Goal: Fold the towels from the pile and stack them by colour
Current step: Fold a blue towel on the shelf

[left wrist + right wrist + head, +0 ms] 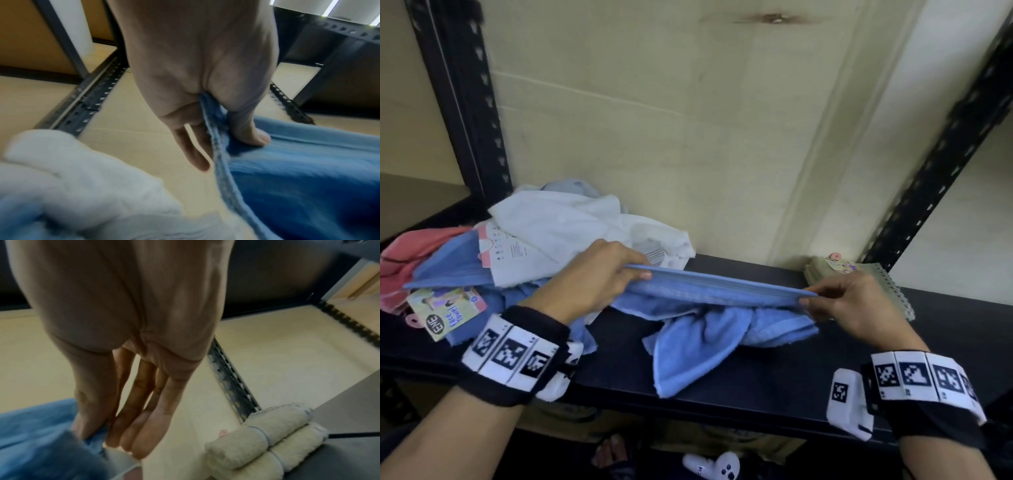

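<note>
The left hand point(589, 274) pinches one end of a blue towel point(709, 315) between thumb and fingers, and the right hand point(849, 301) pinches the other end, so each grip is grasping the towel's upper hem, which runs taut between them above the middle of the dark shelf point(756, 387). The rest of the blue towel sags onto the shelf, one corner lying at its front edge. In the left wrist view the hem passes between thumb and fingers point(197, 146). At the shelf's left end lies the pile point(517, 246): a white towel point(571, 222) on top, more blue cloth under it and a pink towel point(410, 257) at the far left, with paper labels point(445, 311) attached. Near the back right corner sits a folded cream towel point(859, 277), resting against the black upright point(935, 164).
</note>
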